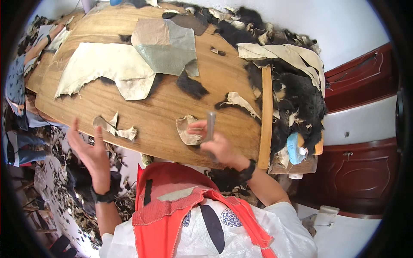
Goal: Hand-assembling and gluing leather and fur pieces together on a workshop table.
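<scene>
My left hand (91, 152) is raised at the near left edge of the wooden table, fingers apart and holding nothing. Close to it lies a curled strip of hide scrap (124, 132). In my right hand (217, 146), a slim grey metal tool (211, 122) points upward; its exact kind cannot be made out. Beneath that hand is a rounded pale hide scrap (184, 129), partly covered by my fingers. Farther off, a large cream hide piece (103, 64) with dark fur showing at its edge lies skin side up, touching a grey-and-brown patterned sheet (167, 53).
Black fur pieces (297, 94) are heaped beyond a wooden strip (266, 116) at right, with a light blue item (294, 148) nearby. More fur scraps line the far edge. At far left another person's arm (41, 47) reaches over hides. Scraps litter the floor (81, 215).
</scene>
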{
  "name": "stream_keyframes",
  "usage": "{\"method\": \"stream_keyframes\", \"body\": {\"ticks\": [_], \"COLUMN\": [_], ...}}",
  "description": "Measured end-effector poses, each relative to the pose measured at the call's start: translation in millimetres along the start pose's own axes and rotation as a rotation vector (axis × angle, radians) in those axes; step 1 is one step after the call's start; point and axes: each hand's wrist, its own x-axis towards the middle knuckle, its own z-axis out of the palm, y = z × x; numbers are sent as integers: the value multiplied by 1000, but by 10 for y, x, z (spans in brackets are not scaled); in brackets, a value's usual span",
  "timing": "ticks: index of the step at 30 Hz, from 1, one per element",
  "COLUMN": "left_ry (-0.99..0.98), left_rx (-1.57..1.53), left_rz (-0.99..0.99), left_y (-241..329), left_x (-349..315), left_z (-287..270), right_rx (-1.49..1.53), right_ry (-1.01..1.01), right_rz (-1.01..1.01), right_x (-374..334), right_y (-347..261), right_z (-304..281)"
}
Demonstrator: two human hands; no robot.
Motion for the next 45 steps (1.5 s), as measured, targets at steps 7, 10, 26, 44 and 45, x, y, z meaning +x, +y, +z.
{"method": "stream_keyframes", "body": {"ticks": [7,10,26,44,45], "left_ry": [-682,-671,-280,-984,-1006], "left_rx": [-339,-311,-475,-401,-314], "left_rz": [48,136,542,122,114], "left_y": [828,996,0,-544,-548], "left_x": [-740,-813,115,617,669], "left_z": [597,860,497,937,969], "right_rx": [-944,-965,-927,-563,-583], "right_ry": [457,430,139,354,358], "right_rz": [63,7,-930,301,324], "right_x": [301,283,667,1658,1715], "right_y": [-10,59,-669,-16,-23], "right_z": [-613,-611,604,921,920]}}
